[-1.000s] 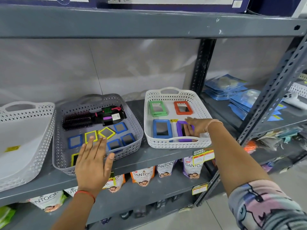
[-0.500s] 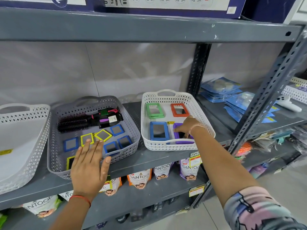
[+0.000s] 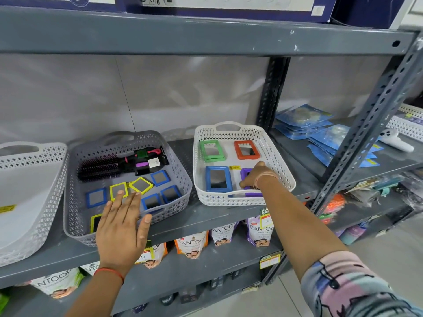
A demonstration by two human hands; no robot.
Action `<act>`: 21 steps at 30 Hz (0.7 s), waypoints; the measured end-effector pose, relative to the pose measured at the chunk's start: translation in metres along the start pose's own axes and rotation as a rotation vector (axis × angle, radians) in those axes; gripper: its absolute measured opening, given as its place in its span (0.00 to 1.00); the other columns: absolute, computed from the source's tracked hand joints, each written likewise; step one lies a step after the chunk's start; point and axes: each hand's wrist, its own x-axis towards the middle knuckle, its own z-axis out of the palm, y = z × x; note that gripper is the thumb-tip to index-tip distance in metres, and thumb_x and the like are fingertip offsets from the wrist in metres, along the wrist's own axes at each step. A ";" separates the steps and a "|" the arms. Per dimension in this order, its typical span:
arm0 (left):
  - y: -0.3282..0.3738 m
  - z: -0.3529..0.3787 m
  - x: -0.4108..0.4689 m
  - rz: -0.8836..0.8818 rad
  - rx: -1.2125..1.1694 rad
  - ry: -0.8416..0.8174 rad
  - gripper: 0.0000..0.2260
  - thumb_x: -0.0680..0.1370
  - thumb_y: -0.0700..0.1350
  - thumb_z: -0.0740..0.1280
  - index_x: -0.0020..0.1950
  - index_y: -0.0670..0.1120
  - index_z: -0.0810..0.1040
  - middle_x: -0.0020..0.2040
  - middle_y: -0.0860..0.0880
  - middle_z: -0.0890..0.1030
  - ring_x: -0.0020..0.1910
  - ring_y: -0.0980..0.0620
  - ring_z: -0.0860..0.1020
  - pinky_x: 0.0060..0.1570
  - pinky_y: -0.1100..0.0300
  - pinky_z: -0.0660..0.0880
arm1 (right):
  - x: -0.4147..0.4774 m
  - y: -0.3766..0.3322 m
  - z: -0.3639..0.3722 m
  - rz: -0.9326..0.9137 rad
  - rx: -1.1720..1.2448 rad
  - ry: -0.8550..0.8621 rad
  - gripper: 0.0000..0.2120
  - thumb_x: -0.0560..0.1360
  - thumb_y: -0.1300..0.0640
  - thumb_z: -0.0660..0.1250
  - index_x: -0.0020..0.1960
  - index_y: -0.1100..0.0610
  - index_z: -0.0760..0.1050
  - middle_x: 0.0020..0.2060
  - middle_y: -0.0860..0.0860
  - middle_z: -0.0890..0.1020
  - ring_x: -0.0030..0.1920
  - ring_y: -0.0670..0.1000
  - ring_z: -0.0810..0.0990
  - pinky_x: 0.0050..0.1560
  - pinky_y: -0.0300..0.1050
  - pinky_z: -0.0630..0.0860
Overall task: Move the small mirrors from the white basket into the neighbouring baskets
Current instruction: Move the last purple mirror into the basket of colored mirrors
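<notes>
Left hand (image 3: 121, 225) flat, fingers spread, holding nothing, over the near rim of the grey basket (image 3: 183, 179), which holds small square mirrors. Right hand (image 3: 255, 177) inside the white basket (image 3: 283, 177), fingers closed on the purple mirror (image 3: 246, 173). Step, as I judge it: pickup. Next: lift clear of the wall, carry left. Blue mirror (image 3: 217, 178), green mirror (image 3: 211, 151) and orange mirror (image 3: 246, 150) lie flat beyond.

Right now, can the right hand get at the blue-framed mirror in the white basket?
Probably yes. The right hand is already inside the white basket, on the purple mirror; the blue-framed mirror lies flat right beside it, uncovered.
</notes>
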 end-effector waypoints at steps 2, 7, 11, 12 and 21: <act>0.000 0.000 0.000 0.000 0.000 0.002 0.32 0.80 0.58 0.44 0.61 0.34 0.75 0.57 0.35 0.78 0.64 0.38 0.69 0.65 0.47 0.58 | 0.001 0.001 0.000 -0.004 -0.001 0.007 0.41 0.63 0.50 0.74 0.68 0.60 0.56 0.47 0.56 0.74 0.48 0.57 0.76 0.43 0.47 0.73; 0.000 0.001 0.001 -0.003 0.000 -0.004 0.32 0.80 0.58 0.44 0.61 0.34 0.75 0.57 0.35 0.78 0.64 0.38 0.69 0.65 0.47 0.58 | 0.002 0.001 0.000 -0.020 -0.039 0.021 0.42 0.64 0.50 0.73 0.69 0.61 0.55 0.47 0.55 0.74 0.48 0.56 0.77 0.44 0.47 0.74; 0.000 0.000 0.001 -0.007 0.001 -0.015 0.32 0.80 0.58 0.43 0.61 0.34 0.74 0.57 0.35 0.78 0.64 0.38 0.69 0.65 0.47 0.57 | 0.003 0.001 0.000 -0.024 -0.056 0.032 0.41 0.64 0.50 0.73 0.68 0.60 0.57 0.41 0.54 0.74 0.44 0.55 0.76 0.42 0.46 0.73; 0.000 0.000 0.001 -0.011 0.000 -0.019 0.32 0.80 0.58 0.43 0.61 0.34 0.74 0.58 0.35 0.78 0.64 0.38 0.69 0.65 0.48 0.57 | 0.003 0.002 0.000 -0.027 -0.057 0.033 0.40 0.64 0.50 0.73 0.68 0.60 0.57 0.41 0.54 0.74 0.44 0.55 0.75 0.43 0.46 0.73; 0.001 -0.005 0.001 -0.033 -0.012 -0.057 0.32 0.81 0.59 0.43 0.62 0.35 0.74 0.59 0.36 0.77 0.65 0.39 0.68 0.69 0.55 0.51 | 0.008 -0.017 -0.007 -0.031 -0.086 -0.006 0.55 0.59 0.41 0.75 0.75 0.57 0.48 0.69 0.64 0.65 0.66 0.67 0.69 0.63 0.63 0.72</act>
